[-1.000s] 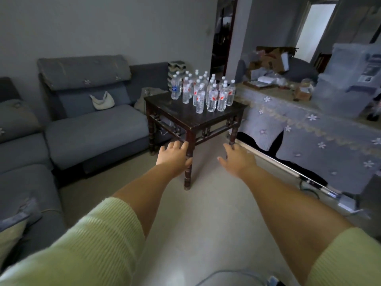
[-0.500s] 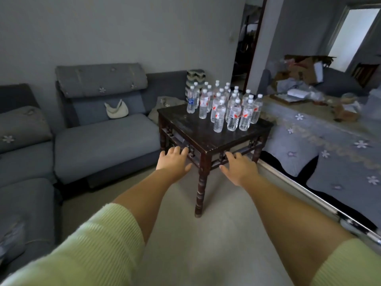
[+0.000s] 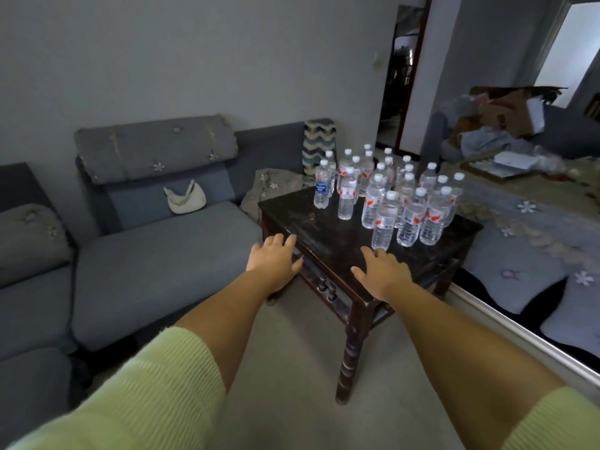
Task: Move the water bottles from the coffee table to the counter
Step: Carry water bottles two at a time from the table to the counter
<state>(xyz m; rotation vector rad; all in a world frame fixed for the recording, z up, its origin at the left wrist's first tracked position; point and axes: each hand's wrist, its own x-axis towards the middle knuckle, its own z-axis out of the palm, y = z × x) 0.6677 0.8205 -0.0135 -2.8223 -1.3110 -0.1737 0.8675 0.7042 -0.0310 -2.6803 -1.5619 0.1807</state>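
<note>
With both hands empty, fingers loosely spread, the right hand should wrap the nearest bottle low while the left hand takes a neighbouring one on the worktop

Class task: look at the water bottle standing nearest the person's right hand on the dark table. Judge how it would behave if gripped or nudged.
The nearest bottle looks full, so probably heavy for its size. Tall and narrow, it would likely tip if nudged near the cap, perhaps into the bottles beside it. Thin clear plastic may flex under the right hand.
</note>
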